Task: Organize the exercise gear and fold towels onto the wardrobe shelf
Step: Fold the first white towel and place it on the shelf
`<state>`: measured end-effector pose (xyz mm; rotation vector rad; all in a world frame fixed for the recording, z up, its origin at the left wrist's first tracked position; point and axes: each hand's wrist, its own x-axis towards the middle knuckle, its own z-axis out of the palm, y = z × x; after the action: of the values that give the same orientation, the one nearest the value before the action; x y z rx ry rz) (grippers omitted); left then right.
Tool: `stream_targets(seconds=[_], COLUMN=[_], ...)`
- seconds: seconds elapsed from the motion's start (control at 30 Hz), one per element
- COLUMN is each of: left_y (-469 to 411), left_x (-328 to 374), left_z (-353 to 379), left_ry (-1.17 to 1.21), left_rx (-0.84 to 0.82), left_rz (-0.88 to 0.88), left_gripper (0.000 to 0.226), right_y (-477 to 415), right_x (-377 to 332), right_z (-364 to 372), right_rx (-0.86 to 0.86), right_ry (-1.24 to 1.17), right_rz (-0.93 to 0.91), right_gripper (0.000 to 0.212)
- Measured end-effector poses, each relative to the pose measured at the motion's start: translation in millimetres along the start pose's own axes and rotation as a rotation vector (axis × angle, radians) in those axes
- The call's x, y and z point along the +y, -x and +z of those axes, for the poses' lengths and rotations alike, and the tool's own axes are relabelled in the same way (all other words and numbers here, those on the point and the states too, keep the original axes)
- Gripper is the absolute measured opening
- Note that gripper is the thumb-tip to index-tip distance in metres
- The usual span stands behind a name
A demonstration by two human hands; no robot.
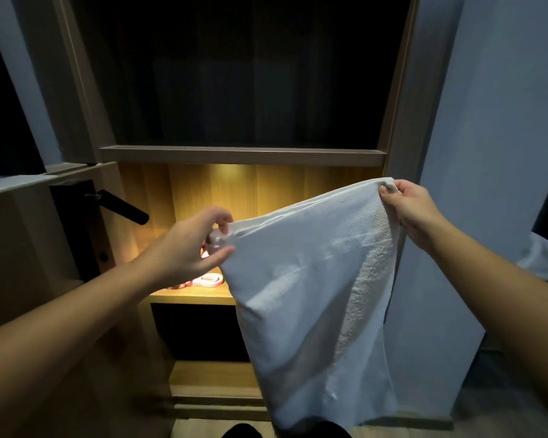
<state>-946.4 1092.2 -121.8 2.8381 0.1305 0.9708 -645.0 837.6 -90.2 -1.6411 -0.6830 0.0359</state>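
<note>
- Hanging in the air in front of the wardrobe, the white towel point(314, 295) drooped from its top edge, which rose from left to right. Its lower end reached down near the floor, and it hid the right part of the lit shelf point(196, 297).
- You held it by its two top corners. Your left grip point(190, 245) pinched the lower corner between thumb and fingertips, and your right grip point(408, 207) was curled round the higher corner, bunching it.
- By its look, the towel would handle as light, soft and limp. It had no stiffness, so it would sag wherever you left it unsupported.
- The corners and the hemmed edge looked like the sound places to take hold, and the terry should not have slid from your fingers.
- Its cloth showed a flat, finely dimpled weave near the top and a nubbly looped pile down the right side, with soft creases across the middle.
- Behind your left grip, a flat pink band point(208, 281) lay in loops on that shelf, whose grained wood glowed warm yellow.
- Above, a plain wooden shelf board point(241, 154) fronted a dark compartment; what it held could not be made out.
- Further out, a black lever handle point(124, 207) stood on the door at left, a smooth pale wall point(503, 121) rose at right, and another white cloth point(541, 260) showed at the right edge.
</note>
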Motion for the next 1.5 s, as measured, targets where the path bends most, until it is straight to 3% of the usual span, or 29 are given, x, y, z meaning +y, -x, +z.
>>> stream_targets(seconds=[0.07,0.17,0.3,0.4,0.6,0.8,0.9,0.97,1.03,1.13,1.33,1.5], left_y=[3.8,3.7,-5.2,-15.1,-13.8,-2.4,-3.2,-4.5,-1.0,-4.0,-3.4,-3.7], left_x=[1.5,4.2,7.5,11.4,35.7,32.5,25.7,31.8,35.1,32.2,31.0,29.8], left_z=[0.0,-1.9,-10.3,-14.9,-9.8,-8.6,-5.1,-6.9,-3.3,2.5,21.6,25.3], left_ry=[-0.073,-0.169,-0.194,-0.141,0.052,-0.253,-0.28,-0.306,-0.3,-0.271,0.105,0.016], left_rx=[-0.025,0.039,-0.041,-0.109,0.088,0.011,-0.027,-0.035,0.01,0.082,0.342,0.344], left_rz=[0.049,0.144,0.083,0.065,0.049,0.335,0.29,0.277,0.325,0.298,-0.148,-0.082], left_gripper=[0.046,0.029,0.014,0.018,0.039,0.033,0.04,0.032,0.048,0.049,0.032,0.018], right_y=[-2.5,-5.6,-7.3,-8.6,-12.4,-8.8,-8.2,-8.3,-8.2,-7.7,-8.9,-11.8], right_x=[-4.1,-11.6,-14.2,-12.1,-9.1,-19.8,-28.2,-34.1,-39.0,-42.6,-47.8,-52.1], right_z=[-1.3,-2.4,-4.1,-7.0,-16.6,-20.3,-19.6,-18.2,-17.4,-18.3,-25.8,-30.9], right_rx=[0.008,-0.005,-0.004,0.022,0.075,0.051,0.027,0.009,0.001,-0.012,-0.064,-0.099], right_ry=[-0.019,-0.013,0.003,0.006,-0.051,-0.118,-0.138,-0.148,-0.159,-0.179,-0.265,-0.307], right_rz=[0.0,-0.006,-0.008,0.01,0.036,-0.032,-0.071,-0.086,-0.095,-0.1,-0.124,-0.15], right_gripper=[0.018,0.018,0.01,0.008,0.015,0.012,0.014,0.015,0.015,0.014,0.013,0.012])
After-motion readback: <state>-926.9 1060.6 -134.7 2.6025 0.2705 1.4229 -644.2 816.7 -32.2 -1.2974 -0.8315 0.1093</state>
